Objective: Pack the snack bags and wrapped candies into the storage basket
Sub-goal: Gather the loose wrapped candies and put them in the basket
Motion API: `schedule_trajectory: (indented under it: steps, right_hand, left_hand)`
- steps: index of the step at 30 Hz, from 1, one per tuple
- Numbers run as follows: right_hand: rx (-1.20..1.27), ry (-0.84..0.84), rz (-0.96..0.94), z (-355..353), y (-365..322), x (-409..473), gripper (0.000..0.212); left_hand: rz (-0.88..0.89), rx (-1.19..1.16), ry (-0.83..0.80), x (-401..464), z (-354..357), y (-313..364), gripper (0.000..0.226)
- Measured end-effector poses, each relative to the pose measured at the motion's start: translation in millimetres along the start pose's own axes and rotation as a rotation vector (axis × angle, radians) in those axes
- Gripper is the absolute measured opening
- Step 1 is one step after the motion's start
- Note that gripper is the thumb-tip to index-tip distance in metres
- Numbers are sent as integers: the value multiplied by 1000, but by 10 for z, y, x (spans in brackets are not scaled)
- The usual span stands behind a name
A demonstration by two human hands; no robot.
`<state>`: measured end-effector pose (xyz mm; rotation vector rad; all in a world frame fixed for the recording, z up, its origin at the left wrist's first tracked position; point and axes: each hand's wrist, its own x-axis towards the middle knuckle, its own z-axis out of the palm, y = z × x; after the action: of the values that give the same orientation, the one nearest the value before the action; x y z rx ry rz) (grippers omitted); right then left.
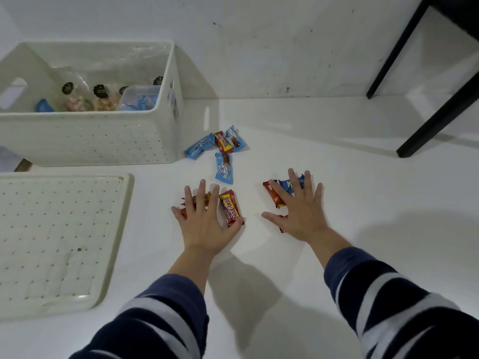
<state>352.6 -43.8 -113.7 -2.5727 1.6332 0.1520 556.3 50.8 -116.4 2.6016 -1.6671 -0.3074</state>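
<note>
The white perforated storage basket (85, 136) stands at the left on the white floor, with clear snack bags (77, 98) and a small lidded tub (140, 97) inside it. Blue and red wrapped candies (216, 145) lie in a loose cluster just right of the basket, one blue bar (224, 168) below them. My left hand (204, 221) lies flat with fingers spread on red wrapped candies, a red bar (231, 209) showing beside its thumb. My right hand (302, 208) rests flat with fingers spread over a red bar (272, 193) and a blue packet (290, 183).
The basket's perforated lid (59, 242) lies flat at the left, in front of the basket. Black furniture legs (438, 117) slant down at the upper right. A white wall runs behind the basket.
</note>
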Motion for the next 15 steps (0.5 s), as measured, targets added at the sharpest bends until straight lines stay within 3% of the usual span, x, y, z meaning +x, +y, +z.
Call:
schedule_trajectory:
  steps: [8,12,15]
  right_hand:
    - [123,52,-98,-122,-391,547,81]
    - [219,91,-84,-242,-562,974,56]
    - [276,86,-101,-296,-699,1305,43]
  left_hand:
    - [114,-89,66,655,-164,-77,80]
    - [137,-169,176,1038,-295,-95,56]
    - [147,-152,166,1297,-347,-94,51]
